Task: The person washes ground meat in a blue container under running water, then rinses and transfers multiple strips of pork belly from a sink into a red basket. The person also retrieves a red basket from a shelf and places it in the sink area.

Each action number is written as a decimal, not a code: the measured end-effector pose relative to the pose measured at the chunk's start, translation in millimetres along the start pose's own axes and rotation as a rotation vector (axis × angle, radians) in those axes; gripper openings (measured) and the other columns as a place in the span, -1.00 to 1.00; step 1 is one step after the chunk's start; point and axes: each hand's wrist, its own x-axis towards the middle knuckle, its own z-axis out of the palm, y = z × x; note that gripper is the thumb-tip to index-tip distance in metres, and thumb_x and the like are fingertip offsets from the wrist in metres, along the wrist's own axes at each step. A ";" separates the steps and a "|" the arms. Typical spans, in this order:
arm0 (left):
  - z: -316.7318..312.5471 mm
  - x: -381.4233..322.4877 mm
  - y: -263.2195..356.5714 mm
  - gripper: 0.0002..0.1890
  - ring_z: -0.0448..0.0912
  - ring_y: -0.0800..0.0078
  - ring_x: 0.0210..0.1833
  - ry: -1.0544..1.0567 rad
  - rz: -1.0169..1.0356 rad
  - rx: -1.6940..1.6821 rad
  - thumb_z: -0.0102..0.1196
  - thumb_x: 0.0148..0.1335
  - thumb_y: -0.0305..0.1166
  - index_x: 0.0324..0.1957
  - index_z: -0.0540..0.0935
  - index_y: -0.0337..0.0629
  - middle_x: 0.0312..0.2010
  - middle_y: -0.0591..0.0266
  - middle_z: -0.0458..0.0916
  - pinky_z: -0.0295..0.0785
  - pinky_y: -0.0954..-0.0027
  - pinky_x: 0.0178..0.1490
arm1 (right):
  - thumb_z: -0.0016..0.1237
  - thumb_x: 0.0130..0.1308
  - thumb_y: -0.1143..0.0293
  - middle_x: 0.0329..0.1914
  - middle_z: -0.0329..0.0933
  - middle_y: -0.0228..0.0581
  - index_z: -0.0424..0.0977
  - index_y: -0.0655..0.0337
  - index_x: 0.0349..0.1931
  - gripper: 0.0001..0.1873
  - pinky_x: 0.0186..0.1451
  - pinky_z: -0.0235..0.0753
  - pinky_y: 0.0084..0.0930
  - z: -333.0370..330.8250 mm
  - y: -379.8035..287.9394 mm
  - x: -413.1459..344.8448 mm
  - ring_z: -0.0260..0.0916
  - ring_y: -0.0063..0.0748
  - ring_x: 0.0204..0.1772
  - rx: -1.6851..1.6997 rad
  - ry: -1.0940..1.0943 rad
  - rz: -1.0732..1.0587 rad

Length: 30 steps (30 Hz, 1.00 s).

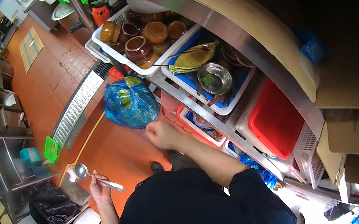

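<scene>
My left hand (pixel 100 188) grips a metal ladle (pixel 107 182) by its handle. The round bowl of the ladle points away from me, out over the floor. My right hand (pixel 162 135) is slightly blurred and loosely curled, and nothing shows sticking out of it. In the picture it overlaps the lower right edge of a full, knotted blue plastic bag (pixel 130 108) with green matter showing through. Whether the hand touches the bag is not clear.
A steel shelf (pixel 193 109) along my right holds a white basket (pixel 152 72) of brown glazed pots, a tray with a metal bowl (pixel 214 78), and a red-lidded box (pixel 276 118). A drain grate (pixel 79 104) crosses the tiled floor. Steel sinks (pixel 4 156) and a black bag (pixel 53 204) stand left.
</scene>
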 end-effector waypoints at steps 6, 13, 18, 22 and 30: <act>44.3 -19.9 10.4 -0.79 0.57 0.47 -0.23 -0.129 0.138 0.018 -0.01 0.61 -0.28 0.07 0.60 -0.13 -0.31 0.35 0.60 0.55 0.32 -0.04 | 0.02 0.38 0.30 -0.41 0.69 -0.03 0.68 0.38 -0.25 -0.72 -0.27 0.58 -0.30 60.8 -75.8 23.6 0.63 -0.30 -0.39 0.382 -0.675 0.129; 40.1 -9.8 48.2 -0.77 0.55 0.44 -0.23 -0.080 0.245 -0.052 -0.05 0.63 -0.26 0.13 0.57 -0.10 -0.29 0.35 0.55 0.53 0.29 0.03 | 0.03 0.38 0.28 -0.52 0.64 -0.17 0.69 0.36 -0.32 -0.70 -0.35 0.55 -0.32 139.0 -122.6 62.4 0.60 -0.38 -0.44 0.241 -0.941 -0.082; 11.8 31.0 104.9 -0.75 0.54 0.46 -0.25 -0.085 0.205 -0.036 -0.03 0.62 -0.21 0.13 0.57 -0.11 -0.34 0.36 0.55 0.52 0.31 0.03 | 0.05 0.35 0.33 -0.53 0.64 -0.17 0.64 0.37 -0.38 -0.74 -0.38 0.51 -0.33 207.1 -150.3 107.7 0.54 -0.39 -0.48 0.185 -0.966 -0.050; 9.4 64.6 160.4 -0.68 0.60 0.45 -0.18 -0.130 0.088 0.017 0.01 0.60 -0.09 0.08 0.58 -0.11 -0.30 0.32 0.61 0.55 0.29 0.00 | 0.00 0.45 0.33 -0.56 0.47 -0.39 0.56 0.29 -0.38 -0.76 -0.47 0.35 -0.51 241.5 -189.4 143.8 0.34 -0.56 -0.53 0.497 -0.886 0.161; -41.6 103.5 239.2 -0.78 0.62 0.38 -0.33 0.089 0.010 0.261 0.07 0.56 -0.19 -0.09 0.61 -0.11 -0.39 0.29 0.63 0.60 0.24 -0.14 | 0.00 0.58 0.33 -0.53 0.50 -0.40 0.53 0.18 -0.30 -0.79 -0.57 0.30 -0.62 243.6 -230.5 276.3 0.32 -0.60 -0.59 0.789 -0.335 0.307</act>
